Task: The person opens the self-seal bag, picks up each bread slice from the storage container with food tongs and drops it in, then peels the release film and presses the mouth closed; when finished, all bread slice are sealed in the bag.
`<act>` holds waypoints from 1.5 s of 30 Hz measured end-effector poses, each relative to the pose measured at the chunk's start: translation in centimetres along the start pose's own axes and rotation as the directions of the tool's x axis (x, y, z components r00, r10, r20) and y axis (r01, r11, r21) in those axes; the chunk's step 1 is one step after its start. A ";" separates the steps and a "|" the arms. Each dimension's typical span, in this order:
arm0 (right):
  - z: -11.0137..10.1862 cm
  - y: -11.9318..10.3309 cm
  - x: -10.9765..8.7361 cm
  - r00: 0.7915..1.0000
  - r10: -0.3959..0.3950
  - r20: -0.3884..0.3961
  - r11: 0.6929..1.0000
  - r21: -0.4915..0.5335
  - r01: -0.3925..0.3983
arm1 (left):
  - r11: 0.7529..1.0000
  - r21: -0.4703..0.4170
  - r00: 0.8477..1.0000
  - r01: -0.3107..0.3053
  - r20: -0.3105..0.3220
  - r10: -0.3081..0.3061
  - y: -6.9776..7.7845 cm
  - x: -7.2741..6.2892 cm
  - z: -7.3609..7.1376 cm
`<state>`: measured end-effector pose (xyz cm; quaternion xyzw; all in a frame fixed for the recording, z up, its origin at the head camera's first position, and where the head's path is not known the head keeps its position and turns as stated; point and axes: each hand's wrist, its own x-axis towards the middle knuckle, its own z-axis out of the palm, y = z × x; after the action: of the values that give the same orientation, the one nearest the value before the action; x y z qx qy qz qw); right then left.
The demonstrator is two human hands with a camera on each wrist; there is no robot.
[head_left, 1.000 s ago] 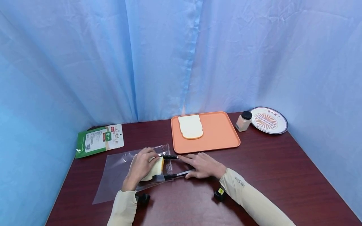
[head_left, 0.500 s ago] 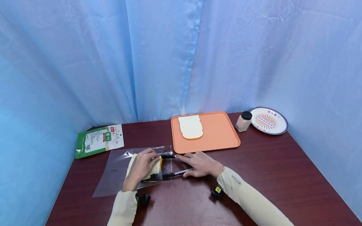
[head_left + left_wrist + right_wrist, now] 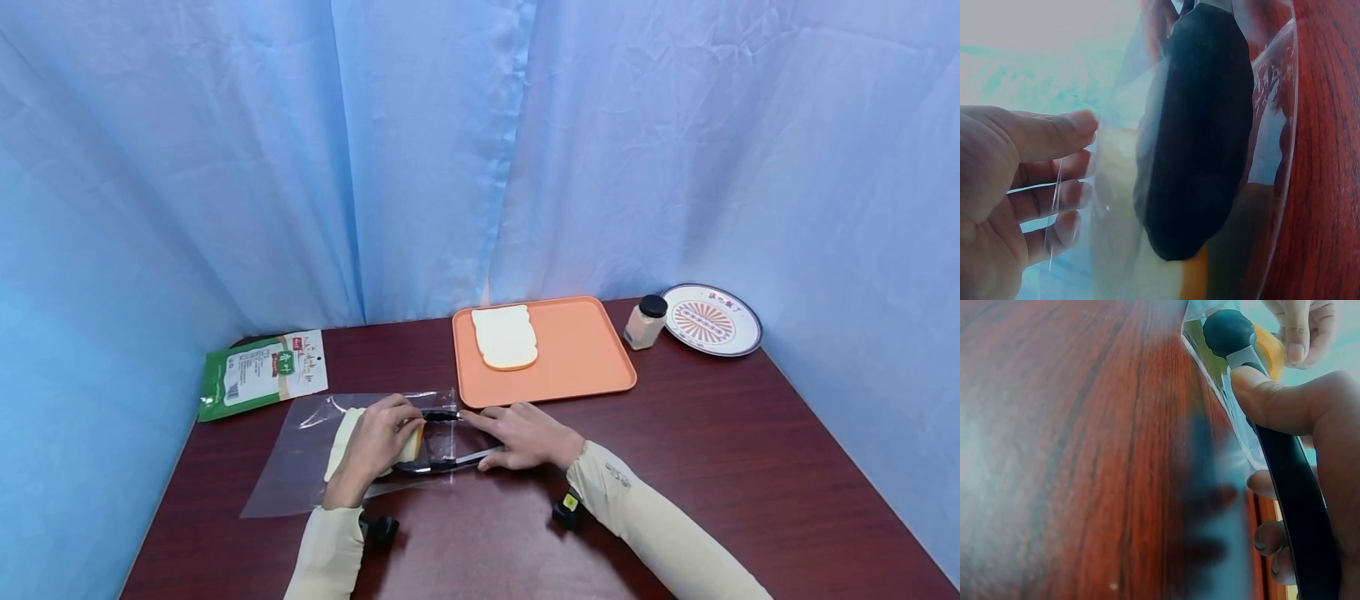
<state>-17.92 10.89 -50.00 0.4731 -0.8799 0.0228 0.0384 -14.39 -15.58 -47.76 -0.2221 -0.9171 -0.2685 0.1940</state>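
Observation:
A clear plastic bag (image 3: 281, 479) lies flat on the table, its mouth toward my right hand (image 3: 534, 439). Inside it is a bread slice (image 3: 340, 446) with an orange crust, partly covered by my left hand (image 3: 377, 440). In the left wrist view, the thumb and fingers of that hand (image 3: 1004, 169) pinch the film beside a black tong tip (image 3: 1194, 131). My right hand grips the tongs (image 3: 1297, 515) between thumb and fingers. Both black tips reach into the bag around the slice; whether they squeeze it is hard to tell.
An orange tray (image 3: 581, 350) behind the hands bears another bread slice (image 3: 506, 337). Right of it stand a black-lidded jar (image 3: 646, 322) and a patterned plate (image 3: 738, 333). A green and white packet (image 3: 262, 372) lies back left. Blue curtains (image 3: 427, 167) hang behind the dark table.
My right hand and the tongs have shifted left, and the bread slice has slid farther into the bag. My left hand stays nearly in place.

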 end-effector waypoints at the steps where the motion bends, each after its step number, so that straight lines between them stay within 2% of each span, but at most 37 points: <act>1: 0.0 0.0 0.1 1.000 0.003 0.003 1.000 0.003 -0.003 | 1.000 0.001 1.000 -0.002 0.002 0.002 0.0 0.0 0.0; 12: -0.1 -0.3 0.6 1.000 -0.003 -0.005 1.000 -0.001 0.003 | 1.000 -0.012 1.000 -0.007 -0.006 0.007 0.0 0.1 -0.1; 20: -0.1 -0.4 0.9 1.000 0.015 0.020 1.000 0.014 -0.015 | 1.000 -0.003 1.000 -0.009 -0.021 0.009 0.0 0.1 -0.1; 28: -0.1 -0.8 0.9 0.998 0.045 0.041 0.999 0.015 -0.046 | 0.999 0.032 0.999 -0.021 -0.023 0.021 -0.1 0.1 -0.2; 35: -0.1 -0.9 0.9 0.998 0.051 0.033 0.999 -0.003 -0.051 | 0.998 0.062 1.000 -0.026 -0.001 0.026 0.2 0.0 -0.1; 45: 0.6 -0.7 0.7 0.995 0.100 0.028 0.991 0.084 -0.102 | 0.998 0.056 1.000 -0.003 -0.015 0.004 0.1 0.1 0.0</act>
<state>-17.75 9.84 -50.55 0.4296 -0.9012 0.0565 0.0067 -14.44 -15.51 -47.70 -0.2161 -0.9223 -0.2440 0.2075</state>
